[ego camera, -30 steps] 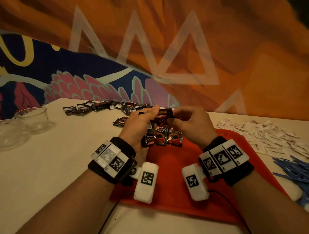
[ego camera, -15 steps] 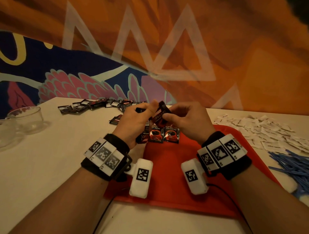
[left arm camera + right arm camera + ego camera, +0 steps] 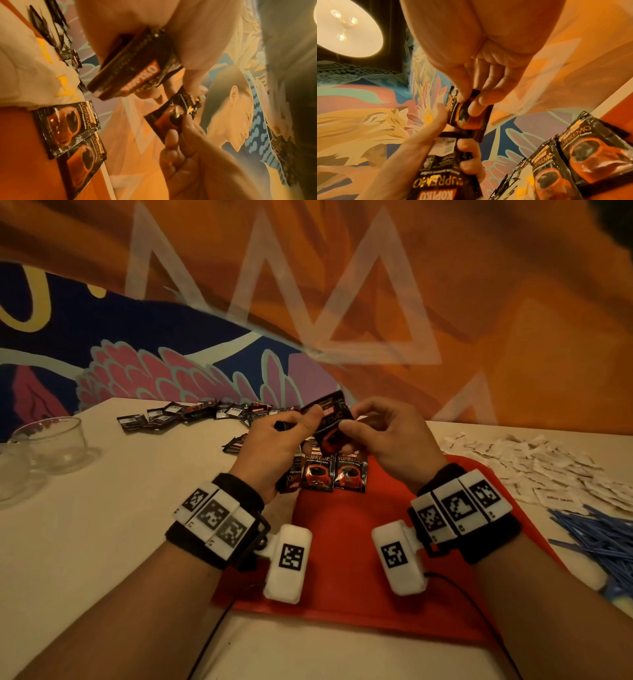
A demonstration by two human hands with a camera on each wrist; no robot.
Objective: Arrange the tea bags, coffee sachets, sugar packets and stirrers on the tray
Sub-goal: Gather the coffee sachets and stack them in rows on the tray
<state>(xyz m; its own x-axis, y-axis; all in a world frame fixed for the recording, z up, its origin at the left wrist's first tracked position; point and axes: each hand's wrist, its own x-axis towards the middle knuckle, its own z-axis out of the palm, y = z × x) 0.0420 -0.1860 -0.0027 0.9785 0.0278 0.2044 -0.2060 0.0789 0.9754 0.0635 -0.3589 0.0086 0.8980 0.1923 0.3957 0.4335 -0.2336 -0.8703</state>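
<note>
Above the far edge of the red tray (image 3: 342, 559), my left hand (image 3: 274, 446) grips a small stack of black coffee sachets (image 3: 130, 67). My right hand (image 3: 383, 440) pinches a single coffee sachet (image 3: 330, 422) between thumb and fingers and holds it up beside the left thumb; the same sachet (image 3: 467, 115) shows in the right wrist view. Two sachets (image 3: 334, 470) lie face up side by side on the tray's far edge. A heap of loose coffee sachets (image 3: 191, 414) lies at the table's far left.
White sugar packets (image 3: 534, 467) are strewn right of the tray, with blue stirrers (image 3: 596, 535) in front of them. Two glass bowls (image 3: 48, 443) stand at the left edge. A painted wall rises behind the table.
My right hand has drawn one sachet off the stack in my left hand and turned it upright, face towards me. Both hands stayed above the tray's far edge.
</note>
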